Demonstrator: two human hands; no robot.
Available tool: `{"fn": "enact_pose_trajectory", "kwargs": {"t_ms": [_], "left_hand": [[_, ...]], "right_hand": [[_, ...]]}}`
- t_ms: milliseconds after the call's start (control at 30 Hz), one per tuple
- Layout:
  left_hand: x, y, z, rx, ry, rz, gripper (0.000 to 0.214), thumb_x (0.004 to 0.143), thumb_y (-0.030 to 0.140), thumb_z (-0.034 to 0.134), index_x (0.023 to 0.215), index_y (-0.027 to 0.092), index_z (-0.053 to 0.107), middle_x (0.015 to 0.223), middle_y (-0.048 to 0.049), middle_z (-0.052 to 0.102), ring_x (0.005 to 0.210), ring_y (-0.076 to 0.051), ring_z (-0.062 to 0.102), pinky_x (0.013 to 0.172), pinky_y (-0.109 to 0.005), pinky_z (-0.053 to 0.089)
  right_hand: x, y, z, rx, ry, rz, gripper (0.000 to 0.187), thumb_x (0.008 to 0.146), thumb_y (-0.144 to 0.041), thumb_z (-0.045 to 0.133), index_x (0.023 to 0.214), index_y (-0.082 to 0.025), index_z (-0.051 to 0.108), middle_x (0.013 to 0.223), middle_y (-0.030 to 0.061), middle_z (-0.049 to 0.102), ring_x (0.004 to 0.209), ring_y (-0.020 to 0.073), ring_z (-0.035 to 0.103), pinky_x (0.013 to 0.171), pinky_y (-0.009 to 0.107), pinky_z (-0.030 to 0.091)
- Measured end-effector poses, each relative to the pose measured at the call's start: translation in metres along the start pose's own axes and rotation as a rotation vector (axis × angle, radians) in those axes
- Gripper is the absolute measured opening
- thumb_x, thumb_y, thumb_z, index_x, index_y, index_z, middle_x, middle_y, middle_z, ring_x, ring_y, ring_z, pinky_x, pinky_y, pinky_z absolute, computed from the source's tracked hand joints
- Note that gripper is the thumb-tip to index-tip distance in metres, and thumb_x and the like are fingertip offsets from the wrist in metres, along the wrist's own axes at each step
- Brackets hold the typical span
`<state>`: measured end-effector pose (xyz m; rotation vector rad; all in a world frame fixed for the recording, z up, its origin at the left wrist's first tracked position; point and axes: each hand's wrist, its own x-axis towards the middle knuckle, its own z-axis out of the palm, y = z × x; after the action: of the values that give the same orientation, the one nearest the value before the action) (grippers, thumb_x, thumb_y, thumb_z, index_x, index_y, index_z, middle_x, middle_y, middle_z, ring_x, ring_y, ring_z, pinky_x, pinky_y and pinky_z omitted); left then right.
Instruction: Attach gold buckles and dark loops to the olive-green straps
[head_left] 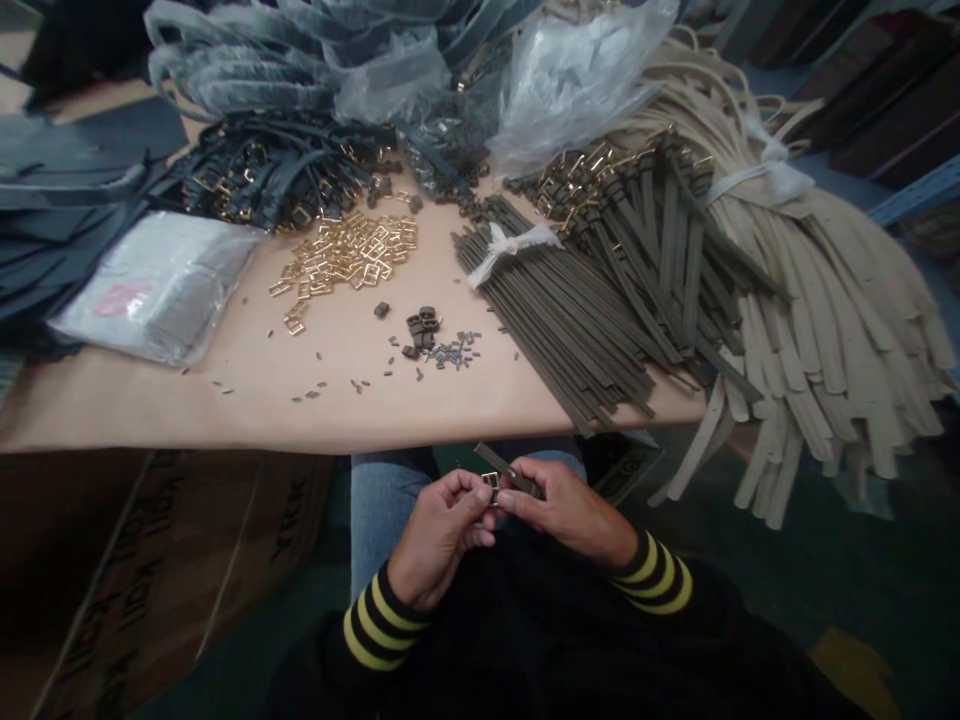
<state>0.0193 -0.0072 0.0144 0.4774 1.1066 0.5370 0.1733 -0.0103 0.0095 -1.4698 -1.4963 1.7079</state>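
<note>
Loose buckles are bright gold metal, polished and glinting — so is the small buckle on the matt olive strap. The bundled straps look dull and smooth; the cream straps matt, slightly fibrous. The clear plastic bag shines, crinkled. The table is smooth matt tan — the box plain brown cardboard.

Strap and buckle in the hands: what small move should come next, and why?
Probably push the strap end through the buckle. The left hand pinches the buckle, the right hand holds the strap right at it, and buckled straps lie piled on the table.
</note>
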Motion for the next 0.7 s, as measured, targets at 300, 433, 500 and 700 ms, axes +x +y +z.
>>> {"fn": "enact_pose_trajectory", "kwargs": {"t_ms": [300, 433, 500, 700], "left_hand": [[0.0017, -0.0004, -0.0021, 0.177, 0.015, 0.084, 0.028, 0.066, 0.037, 0.06, 0.066, 0.013, 0.047, 0.045, 0.0073, 0.044, 0.036, -0.002, 0.037, 0.032, -0.013, 0.036], [0.0026, 0.0002, -0.0064, 0.165, -0.005, 0.05, 0.03, 0.063, 0.038, 0.063, 0.063, 0.013, 0.046, 0.045, 0.0085, 0.04, 0.034, -0.001, 0.031, 0.028, -0.012, 0.031], [0.0025, -0.0001, -0.007, 0.158, -0.032, 0.01, 0.032, 0.061, 0.039, 0.064, 0.062, 0.013, 0.046, 0.046, 0.0075, 0.042, 0.033, -0.001, 0.031, 0.027, -0.012, 0.03], [0.0019, -0.0014, -0.0057, 0.087, -0.032, -0.025, 0.031, 0.063, 0.039, 0.063, 0.059, 0.013, 0.046, 0.043, 0.0078, 0.04, 0.032, 0.0, 0.028, 0.027, -0.011, 0.026]], "right_hand": [[0.002, 0.0005, 0.0017, -0.087, -0.028, 0.037, 0.016, 0.075, -0.024, 0.046, 0.062, -0.014, 0.049, 0.052, -0.0035, 0.047, 0.05, 0.0077, 0.041, 0.048, 0.018, 0.03], [0.0003, 0.0018, 0.001, -0.12, -0.087, 0.051, 0.015, 0.074, -0.021, 0.047, 0.062, -0.014, 0.048, 0.052, -0.0044, 0.044, 0.05, 0.0072, 0.039, 0.047, 0.018, 0.029], [-0.0009, 0.0009, 0.0006, -0.114, -0.106, 0.039, 0.015, 0.075, -0.022, 0.047, 0.062, -0.014, 0.048, 0.053, -0.0041, 0.044, 0.051, 0.0073, 0.039, 0.048, 0.018, 0.029], [-0.0059, 0.0051, 0.0005, -0.011, -0.071, 0.015, 0.021, 0.083, -0.033, 0.039, 0.081, -0.014, 0.047, 0.061, -0.0012, 0.052, 0.053, 0.0081, 0.043, 0.052, 0.02, 0.034]]}}
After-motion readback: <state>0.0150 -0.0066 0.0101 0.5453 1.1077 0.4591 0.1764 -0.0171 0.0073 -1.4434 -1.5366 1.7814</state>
